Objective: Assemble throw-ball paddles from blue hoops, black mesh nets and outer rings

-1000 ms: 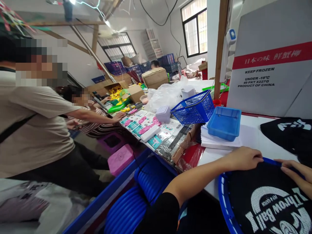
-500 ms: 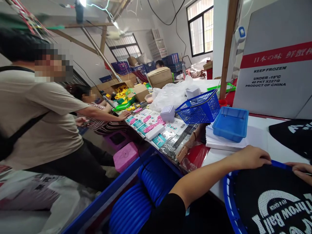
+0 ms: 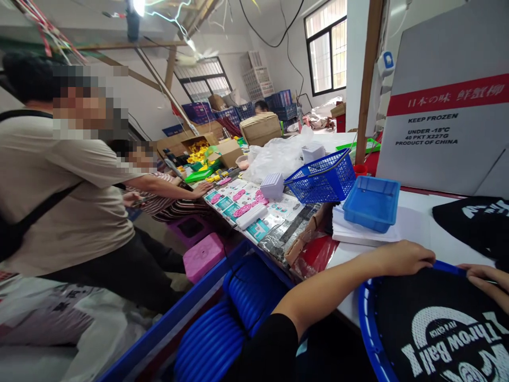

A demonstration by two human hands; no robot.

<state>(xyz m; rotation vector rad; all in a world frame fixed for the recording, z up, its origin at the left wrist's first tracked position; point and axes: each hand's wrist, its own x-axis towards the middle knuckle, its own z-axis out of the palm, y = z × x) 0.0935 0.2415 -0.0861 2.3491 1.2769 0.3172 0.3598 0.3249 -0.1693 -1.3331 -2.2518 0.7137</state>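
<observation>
A round black fabric disc [image 3: 441, 329] with a blue rim and white "Throw Ball" print lies on the white table at the lower right. My left hand [image 3: 401, 257] rests on its upper left edge, fingers curled down over the blue rim. My right hand [image 3: 487, 278] comes in from the right edge with its fingers pressed on the fabric near the rim. A second piece of black printed fabric [image 3: 475, 223] lies just behind the disc.
A blue tray [image 3: 371, 201] sits on a white paper stack, a blue wire basket [image 3: 320, 180] behind it. A large white carton [image 3: 449, 111] stands at right. Packaged goods [image 3: 246, 207] cover the long table. Blue corrugated hose [image 3: 222, 329] lies below. People in a beige shirt [image 3: 59, 191] and a striped top work at left.
The view has shifted slightly. My right hand has slid toward the right edge of the picture along the disc's rim. My left hand stays on the rim.
</observation>
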